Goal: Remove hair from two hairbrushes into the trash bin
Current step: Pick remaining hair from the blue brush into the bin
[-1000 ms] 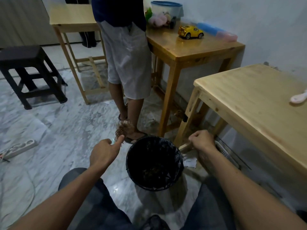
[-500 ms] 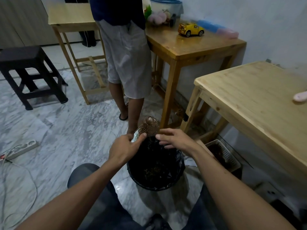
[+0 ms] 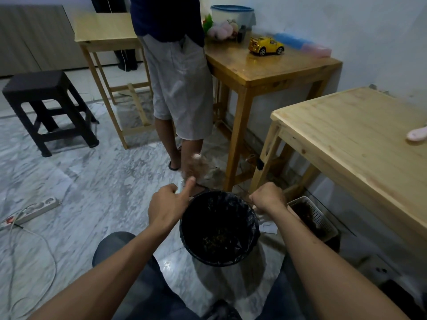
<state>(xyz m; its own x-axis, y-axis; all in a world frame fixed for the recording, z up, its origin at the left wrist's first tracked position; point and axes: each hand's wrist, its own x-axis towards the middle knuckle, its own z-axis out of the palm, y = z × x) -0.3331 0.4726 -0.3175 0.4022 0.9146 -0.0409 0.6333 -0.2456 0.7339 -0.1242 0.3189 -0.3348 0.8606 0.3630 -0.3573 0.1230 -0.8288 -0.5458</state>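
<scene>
The floor is grey-white veined marble tile [image 3: 97, 181], with a white power strip [image 3: 34, 210] and its cord lying at the left. Against the pale wall stand a varnished brown wooden table [image 3: 272, 70] carrying a yellow toy car [image 3: 265, 46] and a blue-lidded clear plastic tub [image 3: 232, 13], and nearer on the right a pale unfinished wooden table [image 3: 360, 135] with a pink-white handle [image 3: 417, 135] lying at its far edge. A black square plastic stool [image 3: 46, 107] stands at the left, and another person in grey shorts [image 3: 180, 88] stands between the tables. On the floor between the seated person's knees sits a round trash bin lined with a black plastic bag [image 3: 219, 229], with bits of hair inside; a white slotted plastic basket [image 3: 312, 218] sits just to its right. The left hand [image 3: 167, 207], just beside the bin's left rim, is curled round the handle of a blurred hairbrush matted with brown hair [image 3: 196, 167], thumb laid straight along it, the brush head raised beyond the bin's far rim. The right hand [image 3: 269, 197] is closed in a fist at the bin's right rim, with thin strands of hair stretching leftward from its knuckles.
</scene>
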